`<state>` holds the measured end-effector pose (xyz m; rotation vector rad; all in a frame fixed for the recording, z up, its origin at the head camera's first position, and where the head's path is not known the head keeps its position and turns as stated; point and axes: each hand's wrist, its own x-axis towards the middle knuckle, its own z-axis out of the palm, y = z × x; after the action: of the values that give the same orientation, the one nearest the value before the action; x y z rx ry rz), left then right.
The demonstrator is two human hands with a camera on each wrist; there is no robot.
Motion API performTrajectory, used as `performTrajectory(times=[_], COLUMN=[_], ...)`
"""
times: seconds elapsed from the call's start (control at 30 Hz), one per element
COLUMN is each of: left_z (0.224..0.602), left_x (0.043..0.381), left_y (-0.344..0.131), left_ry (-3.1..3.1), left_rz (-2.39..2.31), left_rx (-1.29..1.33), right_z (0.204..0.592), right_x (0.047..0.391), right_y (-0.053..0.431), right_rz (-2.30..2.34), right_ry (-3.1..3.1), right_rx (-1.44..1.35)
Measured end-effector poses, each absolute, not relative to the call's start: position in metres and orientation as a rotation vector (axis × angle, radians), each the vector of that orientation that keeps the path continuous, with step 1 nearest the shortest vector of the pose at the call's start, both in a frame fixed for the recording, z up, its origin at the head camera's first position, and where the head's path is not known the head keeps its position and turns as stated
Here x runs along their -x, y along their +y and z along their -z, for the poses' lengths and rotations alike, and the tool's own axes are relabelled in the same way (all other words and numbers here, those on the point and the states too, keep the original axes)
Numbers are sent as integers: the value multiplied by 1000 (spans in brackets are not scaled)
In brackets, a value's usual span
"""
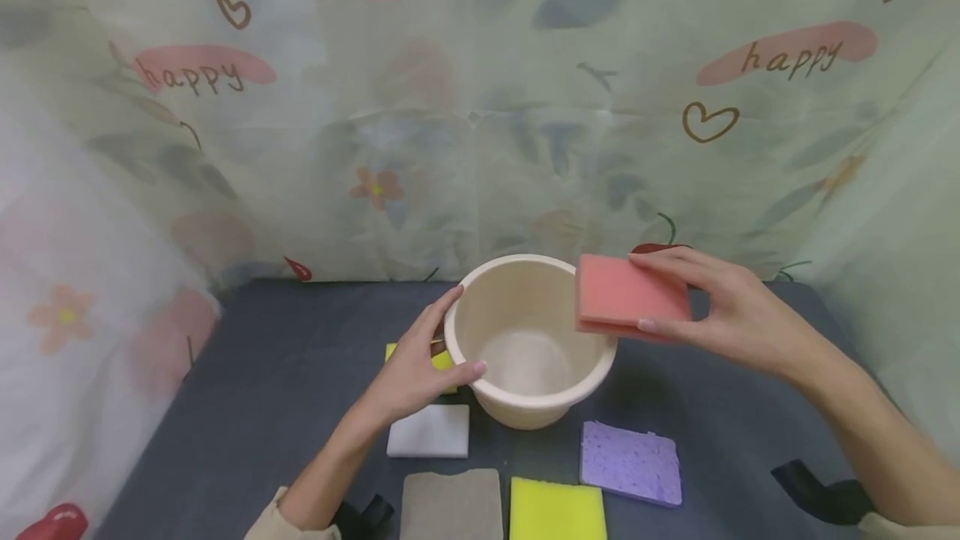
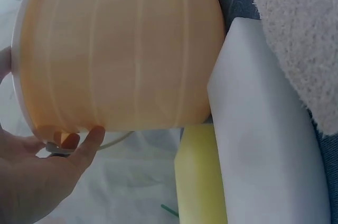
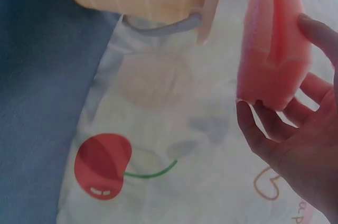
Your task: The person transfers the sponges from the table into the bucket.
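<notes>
A cream bucket [image 1: 536,400] stands on the dark table and tilts a little toward me. My left hand [image 1: 416,365] grips its left rim, thumb over the edge; in the left wrist view the fingers [image 2: 87,147] lie against its ribbed side near the handle. At the bucket's right rim my right hand [image 1: 723,307] holds a pink sponge [image 1: 633,294] in the air between thumb and fingers. A groove along the sponge [image 3: 274,49] shows in the right wrist view. Only the bare floor and walls show inside the bucket.
In front of the bucket lie a white sponge [image 1: 429,432], a purple sponge [image 1: 630,463], a yellow sponge [image 1: 557,511] and a grey-brown piece [image 1: 452,507]. Another yellow piece [image 1: 444,359] is partly hidden behind my left hand. A printed curtain [image 1: 472,148] hangs behind the table.
</notes>
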<state>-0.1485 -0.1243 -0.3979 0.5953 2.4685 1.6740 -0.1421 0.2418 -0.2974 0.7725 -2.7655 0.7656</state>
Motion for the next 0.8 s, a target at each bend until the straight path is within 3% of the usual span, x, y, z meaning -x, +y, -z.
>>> performTrajectory(times=[0.8], left_z=[399], left_x=[148], left_y=[-124], left_ry=[2514], left_rz=[-1654], left_rx=[-562], right_z=[298], right_x=[165], right_y=[199], right_rz=[-943], right_ry=[-2818], right_rx=[-907])
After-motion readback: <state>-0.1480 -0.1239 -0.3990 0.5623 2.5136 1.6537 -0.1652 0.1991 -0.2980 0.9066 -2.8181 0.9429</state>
